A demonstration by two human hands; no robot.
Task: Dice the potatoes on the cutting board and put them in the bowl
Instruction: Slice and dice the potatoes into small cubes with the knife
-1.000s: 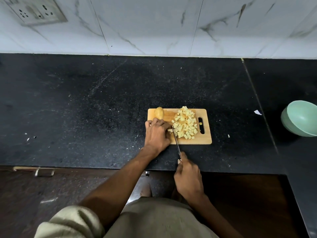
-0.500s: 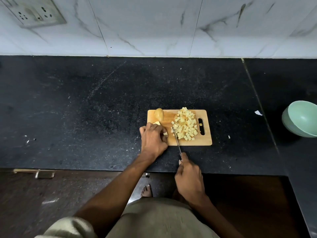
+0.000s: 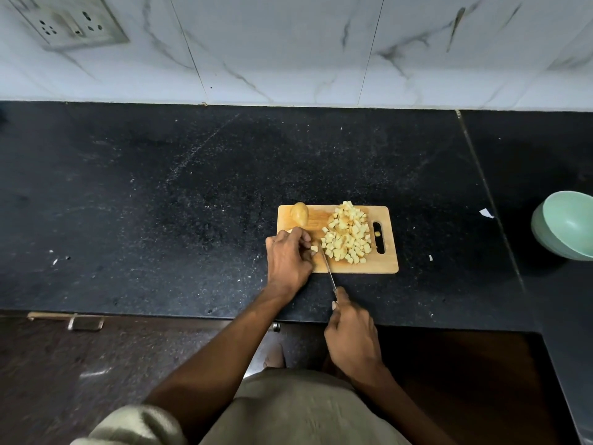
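Left hand curled on a potato piece to keep it still. Right hand gripping knife to cut. Cubes piled on board; bowl far right on the surface.

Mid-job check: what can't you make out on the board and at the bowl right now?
- Potato piece being cut: head view, mostly hidden under the left hand.
- Knife handle: covered by the right hand.
- Bowl: cut off by the right frame edge.
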